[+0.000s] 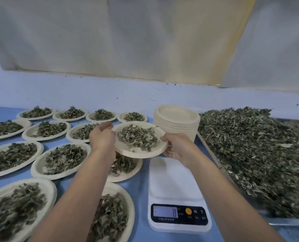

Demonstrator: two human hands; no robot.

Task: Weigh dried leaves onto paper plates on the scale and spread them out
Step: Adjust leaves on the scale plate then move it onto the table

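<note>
**A:** What are the fingers doing?

**B:** The left hand [102,137] has its fingers [107,126] curled over the left rim of a paper plate [127,151]. The right hand [175,145] pinches the right rim, thumb on top and the other fingers underneath.

**A:** And where is the plate?

**B:** It is held up off the table [141,193], tipped a little toward the camera, with a heap of dried leaves [138,137] in its middle. It hangs just beyond the far end of the scale [175,182] and partly covers a lower plate [126,170] that also carries leaves.

**A:** What does the scale read?

**B:** Its display [165,211] shows an 8 with a dash at the left.

**A:** What lies around it?

**B:** A stack of bare plates [176,119] stands just behind the right hand. To the right, a metal tray [284,224] is heaped with loose leaves [249,154]. To the left, rows of filled plates [63,159] sit on the blue table.
</note>
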